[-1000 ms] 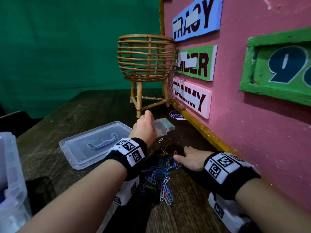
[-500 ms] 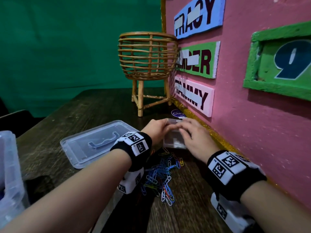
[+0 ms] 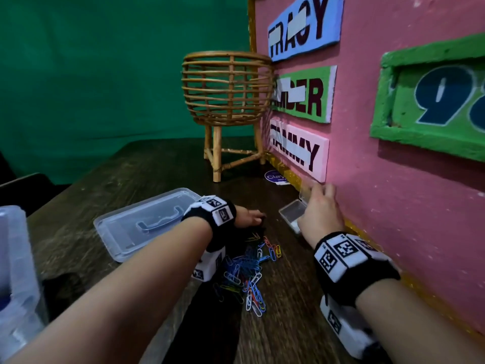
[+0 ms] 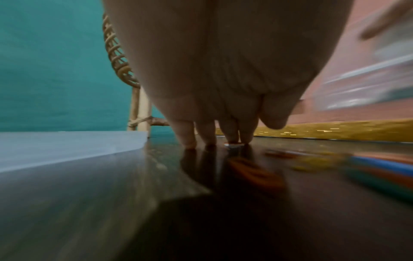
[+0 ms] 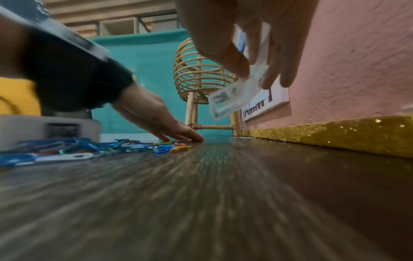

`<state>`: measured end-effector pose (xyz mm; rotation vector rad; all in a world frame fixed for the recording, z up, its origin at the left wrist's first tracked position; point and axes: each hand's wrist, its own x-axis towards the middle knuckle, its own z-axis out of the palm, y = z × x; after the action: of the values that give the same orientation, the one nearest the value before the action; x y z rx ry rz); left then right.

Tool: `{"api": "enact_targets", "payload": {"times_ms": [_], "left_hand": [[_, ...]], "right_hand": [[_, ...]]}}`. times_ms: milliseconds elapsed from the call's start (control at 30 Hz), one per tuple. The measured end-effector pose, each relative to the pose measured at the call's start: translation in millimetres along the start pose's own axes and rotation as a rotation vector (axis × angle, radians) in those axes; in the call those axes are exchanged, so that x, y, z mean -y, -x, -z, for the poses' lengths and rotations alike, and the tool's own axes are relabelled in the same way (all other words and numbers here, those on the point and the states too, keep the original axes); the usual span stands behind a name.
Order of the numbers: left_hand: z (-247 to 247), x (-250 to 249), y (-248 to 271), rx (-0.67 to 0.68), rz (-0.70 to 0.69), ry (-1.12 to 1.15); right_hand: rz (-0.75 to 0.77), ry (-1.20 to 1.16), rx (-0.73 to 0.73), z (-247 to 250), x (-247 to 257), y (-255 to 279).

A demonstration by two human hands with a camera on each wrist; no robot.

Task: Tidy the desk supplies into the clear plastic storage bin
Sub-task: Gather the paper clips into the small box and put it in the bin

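Holding small clear box (image 3: 293, 216) alone now, R hand (image 3: 321, 214); L hand (image 3: 248, 218) left it, fingers flat by paper clips (image 3: 249, 271).

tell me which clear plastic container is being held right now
The small open box by the pink wall: the right hand grips it off the desk. The big bin at far left and its lid lie untouched.

Head camera looked down over the surface (image 3: 157, 164); both wrist cameras sat low, near it, sharing the rattan stand (image 3: 228, 101).
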<state>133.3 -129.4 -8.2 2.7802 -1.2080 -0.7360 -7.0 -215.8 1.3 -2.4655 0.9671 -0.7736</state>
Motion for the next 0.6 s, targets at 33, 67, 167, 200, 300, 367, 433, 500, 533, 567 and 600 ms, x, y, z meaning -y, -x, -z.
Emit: {"api": "enact_targets", "payload": {"times_ms": [33,67,167,200,300,367,433,500,533,567,600], "left_hand": [[-4.5,-2.4,7.0,0.028,-0.030,-0.023],[-9.3,-3.8,15.5,0.057,-0.053,-0.037],[-25.2,-6.9,47.2,0.114,-0.092,-0.047],[-29.9,-7.7,57.8,0.130,-0.101,-0.026],[-45.0,-12.9,93.3,0.169,-0.124,0.030],[-53.7,-15.3,115.6,0.170,-0.131,0.079],[-60.9,-16.5,132.8,0.127,-0.121,0.126],[-65.1,-16.7,145.2,0.022,-0.106,0.121],[-64.8,-16.8,148.8,-0.035,-0.103,0.108],[-64.9,-19.2,151.6,-0.085,-0.107,0.093],[-63.0,-21.7,151.6,-0.119,-0.112,0.079]], "right_hand": [[-0.004,0.010,-0.001,0.0,-1.2,0.2],[-0.006,0.021,-0.007,0.9,-1.7,2.1],[-0.015,0.021,-0.009,4.9,-3.7,7.4],[-0.019,0.016,0.004,6.9,-4.5,10.8],[-0.001,0.021,0.039,15.5,-6.7,28.5],[0.025,0.020,0.060,22.9,-8.8,43.1],[0.041,0.018,0.085,31.9,-12.5,58.2],[0.040,0.026,0.102,41.7,-17.9,73.0],[0.038,0.030,0.103,45.5,-20.3,78.4],[0.036,0.037,0.101,50.2,-23.7,84.1],[0.033,0.043,0.099,52.6,-25.7,87.4]]}}
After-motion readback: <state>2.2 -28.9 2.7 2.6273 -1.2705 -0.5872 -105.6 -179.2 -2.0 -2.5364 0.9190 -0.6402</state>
